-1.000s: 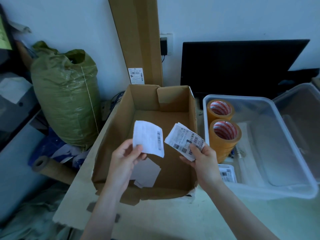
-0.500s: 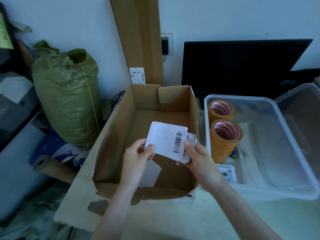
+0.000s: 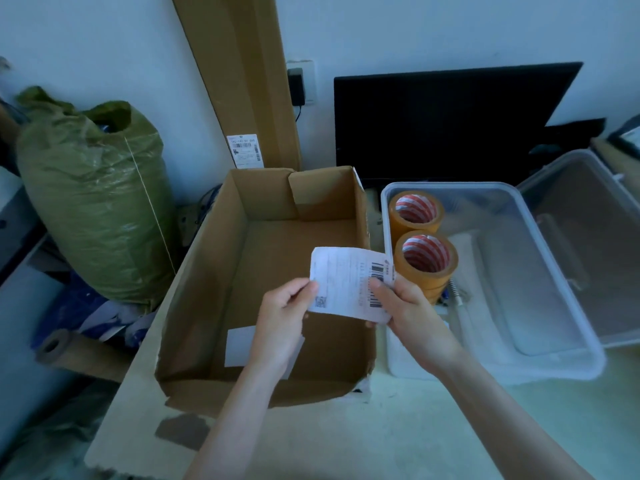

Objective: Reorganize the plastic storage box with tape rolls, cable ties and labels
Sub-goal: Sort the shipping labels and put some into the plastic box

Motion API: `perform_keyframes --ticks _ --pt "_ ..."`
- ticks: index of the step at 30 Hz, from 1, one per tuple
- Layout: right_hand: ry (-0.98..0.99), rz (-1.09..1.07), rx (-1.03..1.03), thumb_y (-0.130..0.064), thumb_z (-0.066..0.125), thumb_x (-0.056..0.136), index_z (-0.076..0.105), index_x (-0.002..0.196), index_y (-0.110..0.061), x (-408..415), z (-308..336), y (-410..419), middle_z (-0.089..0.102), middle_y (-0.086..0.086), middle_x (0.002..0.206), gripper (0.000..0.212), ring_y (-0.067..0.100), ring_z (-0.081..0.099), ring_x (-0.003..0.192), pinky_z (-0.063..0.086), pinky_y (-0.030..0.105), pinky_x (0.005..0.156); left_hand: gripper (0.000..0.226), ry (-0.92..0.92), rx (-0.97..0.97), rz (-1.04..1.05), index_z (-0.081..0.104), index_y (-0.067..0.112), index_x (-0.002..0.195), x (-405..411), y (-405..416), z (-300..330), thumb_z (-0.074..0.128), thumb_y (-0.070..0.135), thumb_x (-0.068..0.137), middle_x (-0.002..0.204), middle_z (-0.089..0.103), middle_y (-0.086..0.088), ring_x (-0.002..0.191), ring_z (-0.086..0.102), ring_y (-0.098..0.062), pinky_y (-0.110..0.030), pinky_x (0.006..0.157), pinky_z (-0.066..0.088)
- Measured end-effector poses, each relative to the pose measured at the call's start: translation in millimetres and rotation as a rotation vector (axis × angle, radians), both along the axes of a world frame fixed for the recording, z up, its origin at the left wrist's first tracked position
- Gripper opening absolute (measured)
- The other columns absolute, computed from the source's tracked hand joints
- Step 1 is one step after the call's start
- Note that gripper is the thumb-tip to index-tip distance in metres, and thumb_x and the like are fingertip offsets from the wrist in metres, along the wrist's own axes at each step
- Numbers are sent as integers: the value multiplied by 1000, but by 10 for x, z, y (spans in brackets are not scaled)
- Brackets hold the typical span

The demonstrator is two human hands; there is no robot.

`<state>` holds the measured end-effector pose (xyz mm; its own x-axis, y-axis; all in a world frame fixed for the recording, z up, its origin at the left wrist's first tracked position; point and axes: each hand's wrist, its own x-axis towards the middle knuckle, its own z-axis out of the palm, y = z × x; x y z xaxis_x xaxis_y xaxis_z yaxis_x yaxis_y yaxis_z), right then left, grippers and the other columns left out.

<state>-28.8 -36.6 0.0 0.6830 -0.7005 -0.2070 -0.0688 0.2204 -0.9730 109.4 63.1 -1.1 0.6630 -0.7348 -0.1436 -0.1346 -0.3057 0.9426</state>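
Observation:
A stack of white barcode labels (image 3: 346,282) is held over the open cardboard box (image 3: 214,271). My left hand (image 3: 284,317) pinches its left edge, my right hand (image 3: 412,313) pinches its right edge with the thumb on the barcode. To the right stands the clear plastic storage box (image 3: 568,299), with two stacks of brown tape rolls (image 3: 424,258) at its left end. Something thin and metallic (image 3: 455,292) lies beside the nearer roll. One more white paper (image 3: 239,344) lies on the cardboard box floor, partly behind my left wrist.
The storage box's clear lid (image 3: 595,244) leans at the far right. A black monitor (image 3: 450,123) stands behind, a tall cardboard panel (image 3: 242,81) leans on the wall, and a green sack (image 3: 93,202) and a cardboard tube (image 3: 69,351) sit left of the table.
My two hands, each holding labels apart a second ago, came together and merged them into one stack. The stack then shifted right, toward the storage box.

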Motion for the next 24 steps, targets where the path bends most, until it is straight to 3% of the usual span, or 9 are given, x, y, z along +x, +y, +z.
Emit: perform_keyframes --ticks 3,6,9,11,13,15,17,19,24 --pt "7 -15 -23 -21 41 101 57 111 -35 -133 47 -85 65 1 101 23 16 64 90 53 24 66 7 -1 -17 -9 65 35 92 -117 -110 -19 61 29 90 89 66 17 84 62 8 -8 61 48" --pt "18 -17 -22 -19 42 101 58 106 -38 -265 79 -184 68 -6 96 25 10 65 88 55 28 73 10 -2 -24 -13 65 36 83 -220 -208 -52 63 28 89 83 67 19 84 61 11 -10 64 50" --pt "44 -52 -98 -12 47 98 63 103 -34 -423 107 -352 72 -15 89 28 2 67 85 55 21 71 9 -5 -32 -37 67 34 85 -322 -306 -75 64 27 89 82 69 20 85 63 9 -11 66 51" --pt "66 -108 -146 -3 53 94 68 96 -23 -546 89 -507 73 -10 82 26 2 67 76 52 19 65 8 -27 -32 -86 68 32 87 -377 -370 -84 63 26 90 84 70 19 85 63 8 -11 68 52" --pt "150 -112 -213 1 59 89 71 93 -13 -667 39 -674 74 2 84 19 10 67 75 54 26 68 8 -60 -27 -157 67 29 91 -426 -428 -84 62 24 91 88 70 18 86 63 9 -11 68 51" --pt "239 -48 -245 1 62 87 72 91 -9 -790 -14 -836 73 1 80 15 9 65 70 52 25 67 10 -100 -8 -219 63 32 94 -487 -488 -93 61 23 91 89 68 19 86 61 12 -8 67 49" --pt "326 14 -254 2 63 86 72 83 -14 -899 -52 -998 67 -11 60 19 -1 53 52 43 15 55 12 -153 22 -245 59 35 96 -530 -530 -116 60 24 92 88 66 18 86 59 13 -5 68 46" --pt "416 82 -222 3 62 86 69 74 -16 -967 -93 -1139 59 -11 47 24 -1 44 41 37 13 46 13 -171 34 -232 58 35 99 -538 -531 -144 58 24 93 86 65 17 85 58 12 -8 70 47" --pt "629 286 -117 4 62 86 68 74 -10 -1016 -411 -1397 66 -6 52 19 4 56 47 46 18 50 20 -132 51 -146 53 35 109 -513 -558 -220 53 20 96 86 63 12 81 59 5 -14 74 47"
